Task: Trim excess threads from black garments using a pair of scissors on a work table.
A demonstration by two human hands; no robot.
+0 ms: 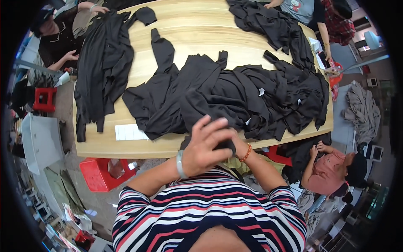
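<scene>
Several black long-sleeved garments (214,90) lie heaped across the wooden table in front of me. At the table's near edge, close to my body, my left hand (208,145) is open, with fingers apart over a bunched fold of black cloth. My right hand (240,147) is just behind it, closed on that fold; its fingers are mostly hidden by my left hand and the cloth. A pale bangle (180,164) circles my left wrist, and a red bead bracelet (247,153) my right. Small white tags (261,92) show among the garments.
More black garments lie at the far left (105,63) and far right (273,25), beside other people. A white paper sheet (129,132) rests near the table's front edge. Below stand a red stool (98,174) and a pale bin (42,140). Someone in pink (329,170) handles dark cloth at right.
</scene>
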